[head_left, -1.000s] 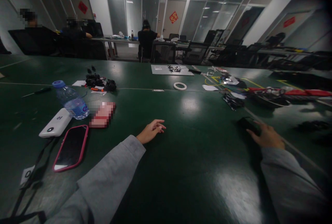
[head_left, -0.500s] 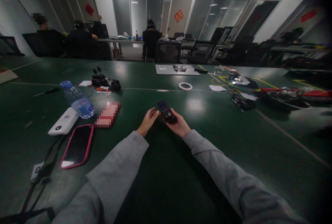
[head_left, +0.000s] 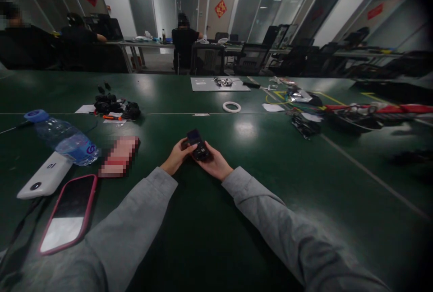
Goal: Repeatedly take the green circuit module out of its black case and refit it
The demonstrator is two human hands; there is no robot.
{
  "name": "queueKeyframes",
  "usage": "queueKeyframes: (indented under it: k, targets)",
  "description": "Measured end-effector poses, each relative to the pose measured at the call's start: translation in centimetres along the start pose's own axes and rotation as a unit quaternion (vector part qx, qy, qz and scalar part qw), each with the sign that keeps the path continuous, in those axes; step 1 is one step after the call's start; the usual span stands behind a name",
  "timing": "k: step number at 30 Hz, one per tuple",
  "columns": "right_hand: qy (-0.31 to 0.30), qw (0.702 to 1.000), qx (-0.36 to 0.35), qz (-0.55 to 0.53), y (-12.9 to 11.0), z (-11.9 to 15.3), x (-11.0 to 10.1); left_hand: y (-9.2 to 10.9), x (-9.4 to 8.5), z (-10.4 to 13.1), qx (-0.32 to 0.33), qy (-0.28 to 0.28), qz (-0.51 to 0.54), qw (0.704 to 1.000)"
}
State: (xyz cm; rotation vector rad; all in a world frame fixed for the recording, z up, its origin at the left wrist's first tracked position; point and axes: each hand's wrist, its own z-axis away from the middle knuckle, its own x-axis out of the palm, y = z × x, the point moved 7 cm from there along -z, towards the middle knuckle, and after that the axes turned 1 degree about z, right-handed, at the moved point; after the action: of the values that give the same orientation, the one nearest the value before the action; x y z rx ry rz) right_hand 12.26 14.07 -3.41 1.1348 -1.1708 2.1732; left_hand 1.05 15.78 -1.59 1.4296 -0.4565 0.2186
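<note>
A small black handheld device (head_left: 194, 137) with a dark screen and some light marks on its lower part is held over the table between my two hands. My right hand (head_left: 217, 164) wraps around its right and lower side. On the other side my left hand (head_left: 174, 157) grips the left edge, with the thumb lying across the front. The exact kind of device is too dark to tell. To the left lie a phone with a pink-red case (head_left: 72, 206) and a pinkish, blurred-out flat item (head_left: 120, 156).
Around the left side are a tilted water bottle (head_left: 64, 136), a white power bank (head_left: 45, 177) with a cable and a pile of black parts (head_left: 115, 106). Ahead lie a white ring (head_left: 232, 107) and a grey board (head_left: 203, 85). Cables and tools (head_left: 358, 118) sit right. Several people sit beyond.
My left hand has closed in and now grips the device, with its thumb on the front. The view has swung, so the things on the table sit further left.
</note>
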Motion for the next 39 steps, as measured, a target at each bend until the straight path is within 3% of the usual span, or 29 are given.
queueKeyframes:
  k: [6, 12, 15, 18, 20, 26, 33, 39]
  targets:
    - [-0.024, 0.995, -0.039, 0.093, 0.0, -0.2, -0.1, -0.1, -0.4, 0.4, 0.016, 0.013, 0.023, 1.0]
    - [-0.045, 0.976, -0.122, 0.174, 0.2, 0.9, 1.6, -0.1, -0.9, 0.7, 0.028, 0.049, 0.024, 0.998]
    - [0.007, 0.952, -0.205, 0.226, 0.3, 1.7, 1.6, 0.1, -0.9, 1.4, 0.029, 0.059, 0.029, 0.997]
    - [0.077, 0.909, -0.287, 0.292, 0.1, 2.7, 1.2, 0.2, -1.1, 2.3, 0.031, 0.069, 0.028, 0.997]
    - [0.086, 0.889, -0.31, 0.326, -0.1, 3.3, 1.2, 0.2, -1.4, 2.9, 0.04, 0.075, 0.021, 0.996]
    - [0.027, 0.915, -0.247, 0.318, 0.1, 3.8, 1.1, 0.1, -1.8, 4.4, 0.049, 0.059, -0.011, 0.997]
    - [0.019, 0.921, -0.237, 0.307, 0.2, 4.7, 0.7, 0.4, -1.6, 5.6, 0.072, 0.053, -0.061, 0.994]
    - [-0.01, 0.934, -0.213, 0.285, 0.1, 4.2, 0.3, 0.5, -1.3, 5.4, 0.079, 0.028, -0.056, 0.995]
